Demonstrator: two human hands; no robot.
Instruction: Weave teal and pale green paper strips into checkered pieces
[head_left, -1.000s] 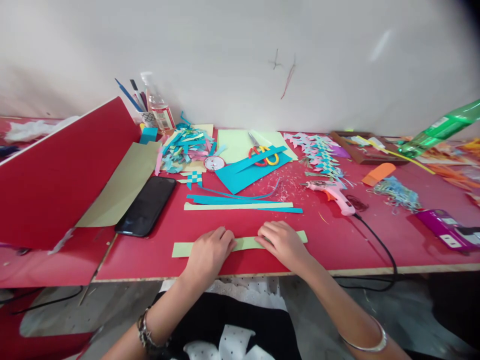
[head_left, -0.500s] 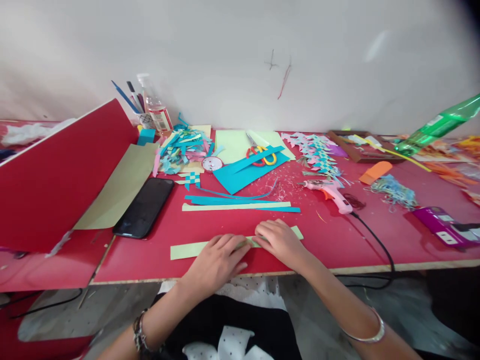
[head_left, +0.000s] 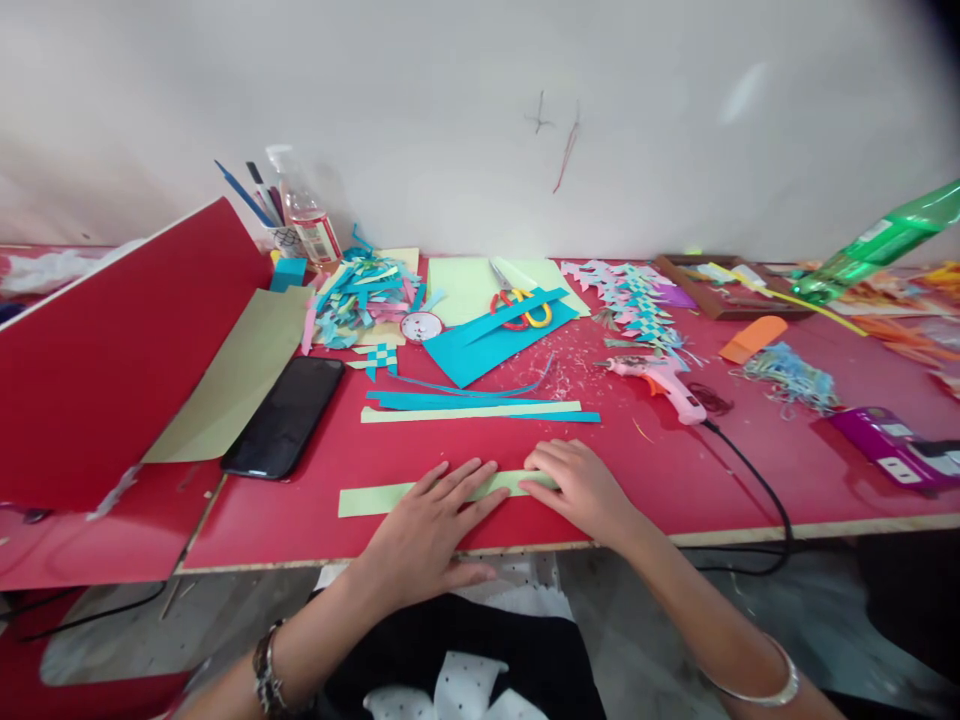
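Observation:
A pale green paper strip (head_left: 373,502) lies lengthwise near the front edge of the red table. My left hand (head_left: 427,520) rests on it with fingers stretched and spread, pressing it flat. At the strip's right part my right hand (head_left: 574,485) has its fingers curled over and closed on the paper. That end of the strip is hidden under the hand. Beyond both hands lie more strips side by side, blue strips (head_left: 420,402) and a pale green strip (head_left: 480,411).
Ahead are scissors (head_left: 517,305) on blue paper (head_left: 457,360) and a heap of paper scraps (head_left: 367,300). A phone (head_left: 285,418) lies left. To the right are a pink glue gun (head_left: 667,385), its cord, a purple box (head_left: 896,450) and a green bottle (head_left: 862,250).
My left fingers have spread and flattened on the strip. My right hand has slid slightly right along it, and the strip's right end no longer shows beyond that hand.

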